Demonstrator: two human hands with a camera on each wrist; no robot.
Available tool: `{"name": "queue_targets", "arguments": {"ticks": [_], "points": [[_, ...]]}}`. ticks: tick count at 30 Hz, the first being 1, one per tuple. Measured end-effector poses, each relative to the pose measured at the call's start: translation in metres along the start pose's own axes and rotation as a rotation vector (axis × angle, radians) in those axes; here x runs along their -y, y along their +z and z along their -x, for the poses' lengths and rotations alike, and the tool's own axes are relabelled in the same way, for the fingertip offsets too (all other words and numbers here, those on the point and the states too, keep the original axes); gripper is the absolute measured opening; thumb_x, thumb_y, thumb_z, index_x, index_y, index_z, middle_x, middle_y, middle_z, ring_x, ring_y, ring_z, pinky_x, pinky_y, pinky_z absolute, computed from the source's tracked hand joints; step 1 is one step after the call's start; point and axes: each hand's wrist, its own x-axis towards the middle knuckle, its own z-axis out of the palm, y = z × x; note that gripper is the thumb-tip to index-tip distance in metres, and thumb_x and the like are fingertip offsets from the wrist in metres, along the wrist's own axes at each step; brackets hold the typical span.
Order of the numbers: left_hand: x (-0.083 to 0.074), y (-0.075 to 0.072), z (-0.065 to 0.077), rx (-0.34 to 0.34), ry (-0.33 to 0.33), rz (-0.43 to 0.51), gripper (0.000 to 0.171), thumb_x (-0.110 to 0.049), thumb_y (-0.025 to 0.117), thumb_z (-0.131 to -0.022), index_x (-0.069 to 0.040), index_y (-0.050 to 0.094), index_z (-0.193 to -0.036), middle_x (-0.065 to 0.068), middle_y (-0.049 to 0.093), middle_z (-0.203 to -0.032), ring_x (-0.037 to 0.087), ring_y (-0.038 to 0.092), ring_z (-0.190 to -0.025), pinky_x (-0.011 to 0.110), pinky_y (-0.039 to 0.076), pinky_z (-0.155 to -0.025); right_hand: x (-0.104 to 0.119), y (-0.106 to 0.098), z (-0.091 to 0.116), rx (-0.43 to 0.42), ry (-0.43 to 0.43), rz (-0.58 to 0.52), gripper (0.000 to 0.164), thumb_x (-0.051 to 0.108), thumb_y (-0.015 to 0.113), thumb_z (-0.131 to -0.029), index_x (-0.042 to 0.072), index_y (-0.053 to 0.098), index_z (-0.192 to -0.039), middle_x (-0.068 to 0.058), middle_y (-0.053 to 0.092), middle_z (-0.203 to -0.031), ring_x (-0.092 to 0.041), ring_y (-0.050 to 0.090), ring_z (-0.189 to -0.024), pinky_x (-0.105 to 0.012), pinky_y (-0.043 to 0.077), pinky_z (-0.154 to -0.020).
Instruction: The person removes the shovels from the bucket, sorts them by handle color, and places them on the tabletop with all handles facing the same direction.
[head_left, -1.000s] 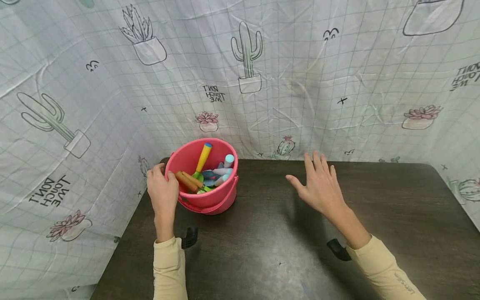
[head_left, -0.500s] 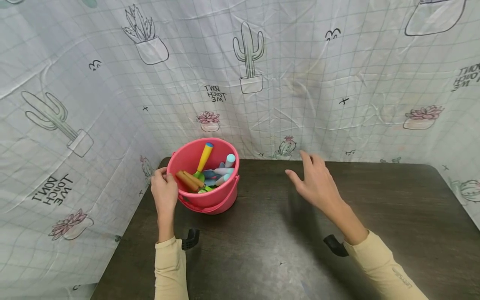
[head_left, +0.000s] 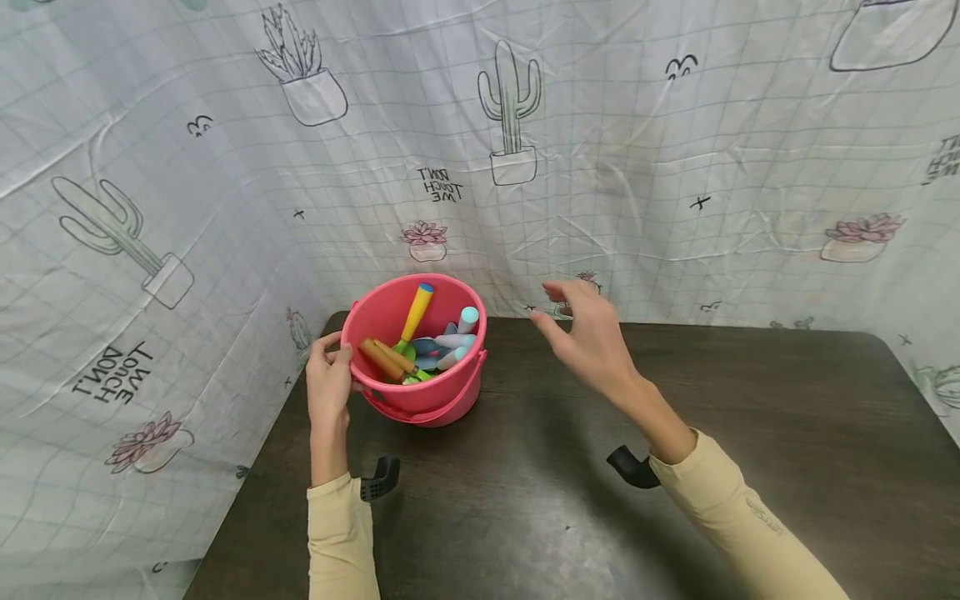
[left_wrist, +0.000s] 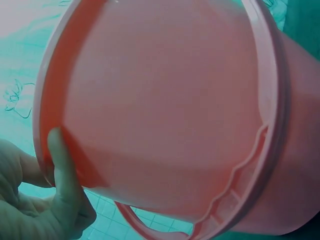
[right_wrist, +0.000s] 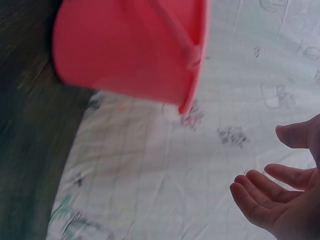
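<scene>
A pink bucket stands upright at the back left of the table, its handle hanging down in front. Inside it lie a small garden tool with a yellow handle, orange-brown handles and several pale handles with light blue ends. My left hand grips the left rim, and the left wrist view has one digit lying along the bucket's pink wall. To the right of the bucket, my right hand is raised in the air, fingers loosely bent, holding nothing.
A dark wooden table lies below. White cloth printed with cactus drawings hangs behind and at both sides, close to the bucket on the left. Black wrist mounts stick out from both sleeves.
My right hand has moved left toward the bucket, and its spread fingers have bent. The left hand stays at the rim, its fingers now closer round it. The view has shifted slightly.
</scene>
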Motion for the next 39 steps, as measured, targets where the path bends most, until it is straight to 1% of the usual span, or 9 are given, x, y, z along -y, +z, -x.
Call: {"name": "queue_targets", "arguments": {"ticks": [5,7,10,15,19,24,28,33,39], "points": [[0.0,-0.002,-0.001,0.036,-0.043,0.116,0.04,-0.014,0.05,-0.109,0.0,0.047,-0.147,0.022,0.058,-0.108,0.009,0.064,-0.058,0.019,0.054,-0.053,0.018,0.013,-0.013,0.045,-0.012,-0.072,0.04,0.005,0.078,-0.092,-0.008,0.064,-0.127,-0.023,0.067,-0.121,-0.034,0.066,-0.111,-0.048,0.057,-0.091],[0.001,-0.002,-0.002,0.04,-0.058,0.156,0.04,-0.014,0.05,-0.109,-0.001,0.046,-0.147,0.019,0.057,-0.108,0.01,0.065,-0.061,0.018,0.053,-0.053,0.025,0.019,-0.017,0.061,-0.012,-0.109,0.04,0.004,0.078,-0.092,-0.009,0.064,-0.127,-0.023,0.068,-0.121,-0.034,0.066,-0.111,-0.048,0.057,-0.091],[0.001,-0.003,-0.003,0.036,-0.067,0.197,0.04,-0.013,0.05,-0.109,-0.002,0.046,-0.147,0.017,0.057,-0.107,0.01,0.064,-0.06,0.017,0.052,-0.051,0.034,0.03,-0.025,0.089,0.006,-0.174,0.04,0.004,0.079,-0.091,-0.008,0.065,-0.127,-0.021,0.069,-0.12,-0.033,0.067,-0.109,-0.046,0.058,-0.089],[0.002,-0.004,-0.004,0.028,-0.074,0.225,0.04,-0.015,0.05,-0.109,-0.003,0.046,-0.148,0.017,0.058,-0.111,0.01,0.066,-0.063,0.017,0.052,-0.051,0.046,0.057,-0.04,0.16,0.094,-0.302,0.037,0.008,0.079,-0.092,-0.003,0.067,-0.125,-0.015,0.072,-0.116,-0.027,0.07,-0.104,-0.041,0.059,-0.089],[0.004,-0.003,-0.003,0.032,-0.078,0.241,0.04,-0.016,0.05,-0.11,-0.004,0.046,-0.148,0.018,0.059,-0.115,0.011,0.068,-0.065,0.018,0.053,-0.052,0.055,0.08,-0.048,0.243,0.166,-0.38,0.035,0.01,0.078,-0.093,-0.001,0.068,-0.125,-0.013,0.073,-0.115,-0.024,0.07,-0.104,-0.039,0.057,-0.092],[0.005,-0.001,-0.003,0.023,-0.083,0.244,0.041,-0.017,0.05,-0.109,-0.005,0.046,-0.148,0.019,0.06,-0.119,0.013,0.069,-0.068,0.019,0.054,-0.054,0.063,0.106,-0.056,0.318,0.208,-0.44,0.034,0.012,0.078,-0.093,0.0,0.068,-0.124,-0.011,0.073,-0.114,-0.022,0.071,-0.103,-0.036,0.057,-0.09],[0.006,0.0,-0.003,0.014,-0.088,0.242,0.041,-0.018,0.051,-0.109,-0.006,0.047,-0.148,0.019,0.061,-0.119,0.014,0.068,-0.068,0.019,0.054,-0.054,0.069,0.124,-0.06,0.368,0.237,-0.491,0.035,0.011,0.077,-0.094,-0.002,0.067,-0.124,-0.013,0.074,-0.114,-0.024,0.072,-0.101,-0.034,0.058,-0.086],[0.006,0.0,-0.004,0.011,-0.09,0.261,0.04,-0.018,0.051,-0.109,-0.006,0.047,-0.147,0.019,0.062,-0.12,0.014,0.067,-0.066,0.02,0.054,-0.053,0.071,0.146,-0.068,0.433,0.293,-0.496,0.038,0.013,0.076,-0.095,-0.005,0.066,-0.127,-0.016,0.074,-0.116,-0.026,0.071,-0.103,-0.031,0.059,-0.085],[0.006,-0.002,-0.003,0.023,-0.094,0.281,0.041,-0.018,0.051,-0.109,-0.006,0.047,-0.148,0.021,0.062,-0.123,0.017,0.07,-0.071,0.021,0.055,-0.053,0.071,0.166,-0.071,0.451,0.324,-0.504,0.036,0.011,0.076,-0.094,-0.005,0.067,-0.124,-0.017,0.073,-0.117,-0.029,0.069,-0.107,-0.032,0.058,-0.087]]}}
